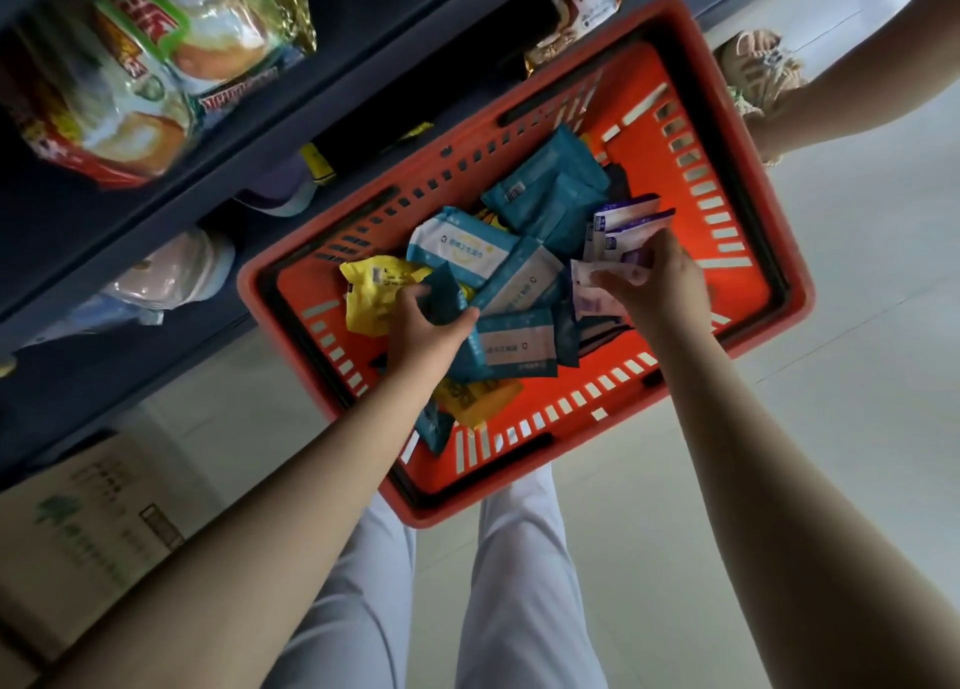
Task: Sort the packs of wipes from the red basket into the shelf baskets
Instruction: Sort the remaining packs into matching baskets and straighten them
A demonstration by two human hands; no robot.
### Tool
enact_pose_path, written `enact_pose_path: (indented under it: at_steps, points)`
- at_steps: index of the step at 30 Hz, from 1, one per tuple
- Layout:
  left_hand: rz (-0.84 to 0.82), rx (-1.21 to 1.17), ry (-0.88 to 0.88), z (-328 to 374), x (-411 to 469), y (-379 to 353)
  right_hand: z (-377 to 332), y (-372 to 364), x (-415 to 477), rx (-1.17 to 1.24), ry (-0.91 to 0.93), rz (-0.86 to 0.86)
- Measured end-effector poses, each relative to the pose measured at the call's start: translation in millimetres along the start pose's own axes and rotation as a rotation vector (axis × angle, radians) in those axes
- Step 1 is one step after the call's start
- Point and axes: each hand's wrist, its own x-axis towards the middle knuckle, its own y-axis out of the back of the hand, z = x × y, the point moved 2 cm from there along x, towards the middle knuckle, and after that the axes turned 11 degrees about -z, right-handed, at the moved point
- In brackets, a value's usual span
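The red basket (727, 251) stands on the floor in front of my legs, holding several packs of wipes: teal ones (545, 194), a yellow one (371, 293), a white-and-blue one (457, 249). My left hand (426, 332) grips a teal pack (447, 293) in the middle of the pile. My right hand (660, 283) is closed on several purple-and-white packs (623, 231) at the pile's right side. An orange-yellow pack (472, 394) lies under the teal ones near the basket's front.
A dark blue shelf unit (156, 231) runs along the left with snack bags (135, 64) and pale packs (176, 272) on its levels. A cardboard box (88, 522) stands at lower left. Another person's foot in a sandal (758, 69) is beyond the basket, top right.
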Motion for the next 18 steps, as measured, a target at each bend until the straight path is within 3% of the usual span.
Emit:
enact_pose_path:
  at_steps: [3,6,10,14,18]
  points:
    - [-0.026,0.0,0.008,-0.8,-2.3,3.8,-2.2,12.3,-4.9,0.181,0.025,-0.102]
    - [-0.03,-0.043,-0.041,1.3,-6.9,13.0,-6.6,31.5,-14.9,0.151,0.091,-0.098]
    - [-0.114,-0.21,-0.082,18.5,-34.2,32.0,-28.8,69.2,-47.2,0.342,0.147,-0.031]
    - [-0.091,-0.355,-0.138,55.1,-100.5,57.6,-68.3,117.1,-102.6,0.575,0.2,-0.087]
    - [-0.084,-0.626,-0.189,106.1,-200.5,84.7,-119.8,182.8,-171.5,0.599,0.362,-0.142]
